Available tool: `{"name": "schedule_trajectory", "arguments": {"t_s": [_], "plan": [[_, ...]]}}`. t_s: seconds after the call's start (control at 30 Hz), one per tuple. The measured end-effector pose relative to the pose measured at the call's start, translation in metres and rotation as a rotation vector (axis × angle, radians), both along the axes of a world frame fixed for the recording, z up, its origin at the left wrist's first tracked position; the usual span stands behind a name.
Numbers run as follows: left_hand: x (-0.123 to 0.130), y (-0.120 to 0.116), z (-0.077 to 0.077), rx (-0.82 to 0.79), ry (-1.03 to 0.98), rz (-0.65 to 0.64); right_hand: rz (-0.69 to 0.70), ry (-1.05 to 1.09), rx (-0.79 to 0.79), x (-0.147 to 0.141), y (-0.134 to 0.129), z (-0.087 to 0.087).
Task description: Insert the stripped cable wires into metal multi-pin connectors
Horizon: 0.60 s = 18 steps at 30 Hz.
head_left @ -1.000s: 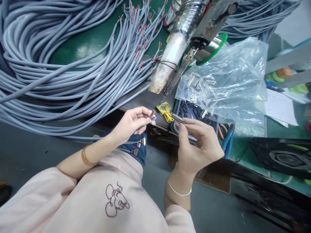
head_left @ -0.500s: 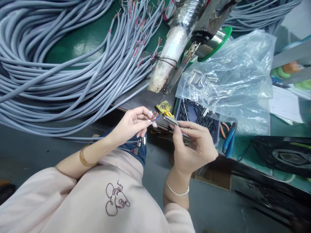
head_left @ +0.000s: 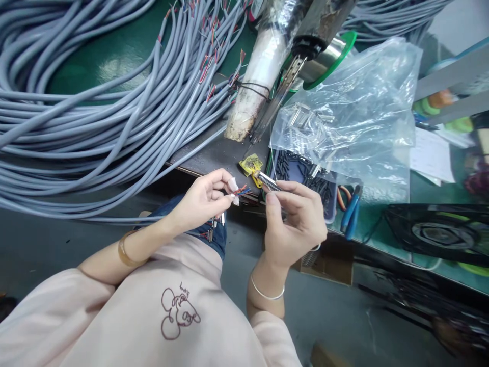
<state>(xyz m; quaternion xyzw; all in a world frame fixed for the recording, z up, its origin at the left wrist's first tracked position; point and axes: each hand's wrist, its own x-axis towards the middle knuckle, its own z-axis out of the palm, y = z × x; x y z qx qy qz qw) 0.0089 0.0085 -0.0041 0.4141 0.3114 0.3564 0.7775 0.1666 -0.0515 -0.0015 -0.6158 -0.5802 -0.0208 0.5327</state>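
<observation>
My left hand (head_left: 208, 201) pinches the end of a grey cable, with white wrapping on the fingertips. Thin red, orange and blue wires (head_left: 242, 190) fan out past the fingers toward the right. In my right hand (head_left: 294, 219) a metal multi-pin connector (head_left: 268, 180) is held between thumb and fingers, its far end pointing up and left. A small gap separates the wire ends from the connector. Just behind the connector lies a yellow piece (head_left: 251, 165) on the bench edge. Above it a soldering iron (head_left: 273, 109) points down, its thin tip near the yellow piece.
Bundled grey cables (head_left: 114, 137) with stripped ends cover the left. A solder spool (head_left: 332, 58) stands behind the iron. A clear plastic bag (head_left: 367, 112) of connectors overlaps a bin (head_left: 329, 214) of black parts. Blue-handled cutters (head_left: 350, 214) and a black fan (head_left: 439, 232) are at right.
The whole view has shifted slightly, so the bench items sit further left. My right hand has turned the connector a little. The wires in my left hand now point more to the right.
</observation>
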Motion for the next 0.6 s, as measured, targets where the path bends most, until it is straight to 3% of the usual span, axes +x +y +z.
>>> {"name": "schedule_trajectory", "arguments": {"t_s": [0.17, 0.4, 0.6], "plan": [[-0.001, 0.0, 0.002, 0.003, 0.024, -0.002, 0.105, 0.077, -0.206, -0.002, 0.0, 0.001], [0.0, -0.003, -0.002, 0.076, 0.06, 0.014, 0.159, 0.045, -0.176, -0.009, -0.001, 0.001], [-0.001, -0.006, -0.005, 0.117, 0.098, 0.019, 0.112, -0.067, -0.132, -0.015, 0.0, -0.002]]}}
